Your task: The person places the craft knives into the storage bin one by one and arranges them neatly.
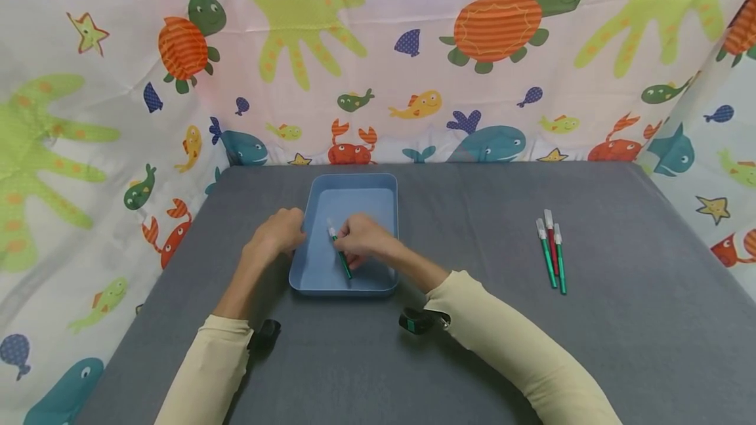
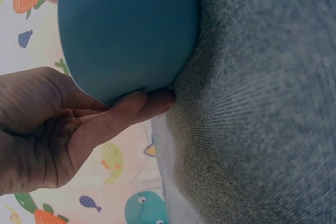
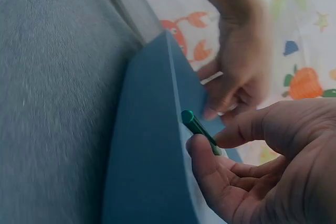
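Note:
A blue tray [image 1: 354, 292] lies on the table. My left hand [image 1: 277, 231] grips the tray's left side; in the left wrist view the fingers [image 2: 113, 121] lie against its outer wall at the rim. Over the inside of the tray, my right hand [image 1: 367, 240] pinches a green craft knife [image 1: 344, 262] with a clear cap, the cap pointing away from me. From the right wrist view, the end of the green handle [image 3: 190, 119] pokes out between thumb and finger, close to the tray's rim.
To the right on the grey table [image 1: 472, 235] lie two more green craft knives [image 1: 548, 261] and a red craft knife [image 1: 552, 253], all with capped tips pointing away. A curtain [image 1: 384, 38] printed with sea animals hangs behind the table and along its sides.

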Demonstrator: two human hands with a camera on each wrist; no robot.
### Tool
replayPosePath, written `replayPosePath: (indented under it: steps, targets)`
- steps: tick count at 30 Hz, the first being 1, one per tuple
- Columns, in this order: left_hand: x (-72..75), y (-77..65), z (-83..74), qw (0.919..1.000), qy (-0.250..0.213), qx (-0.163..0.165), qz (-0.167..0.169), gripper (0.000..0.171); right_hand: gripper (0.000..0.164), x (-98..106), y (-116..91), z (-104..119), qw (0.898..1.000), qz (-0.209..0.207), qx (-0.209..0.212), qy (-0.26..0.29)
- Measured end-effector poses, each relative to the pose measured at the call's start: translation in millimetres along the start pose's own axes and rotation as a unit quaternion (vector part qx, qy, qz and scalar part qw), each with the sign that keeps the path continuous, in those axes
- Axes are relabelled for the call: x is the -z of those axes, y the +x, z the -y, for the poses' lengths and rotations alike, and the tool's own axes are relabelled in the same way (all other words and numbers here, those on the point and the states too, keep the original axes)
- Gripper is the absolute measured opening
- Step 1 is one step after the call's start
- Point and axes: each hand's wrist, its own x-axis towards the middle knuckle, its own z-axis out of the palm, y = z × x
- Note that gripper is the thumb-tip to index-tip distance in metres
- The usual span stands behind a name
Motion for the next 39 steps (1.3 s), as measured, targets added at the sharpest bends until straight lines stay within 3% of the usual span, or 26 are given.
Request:
replayPosePath:
  steps: [4, 9, 17, 25, 34, 39]
  targets:
    - [2.5, -0.6, -0.5, 0.9999, 0.006, 0.012, 0.011, 0.020, 0.022, -14, 6, 5, 0.999, -0.002, -0.013, 0.030]
    - [4.1, -0.5, -2.0, 0.9997, 0.009, 0.015, 0.019, 0.022, 0.021, -29, 12, 9, 0.998, -0.032, -0.029, 0.041]
    - [5.2, -2.0, -2.9, 0.9998, -0.002, 0.014, 0.017, 0.024, 0.015, -45, 14, 12, 0.994, -0.043, -0.015, 0.095]
    - [4.8, -2.4, -1.6, 0.9999, -0.001, 0.000, 0.010, 0.023, 0.008, -50, 18, 8, 0.984, -0.021, 0.004, 0.180]
    - [2.8, -2.2, 1.6, 0.9999, 0.003, -0.009, 0.009, 0.024, 0.014, -49, 16, 6, 0.982, 0.016, 0.020, 0.185]
    - [1.9, -1.9, 4.7, 0.9995, 0.014, -0.027, -0.009, 0.021, 0.017, -48, 15, 7, 0.982, 0.025, 0.022, 0.186]
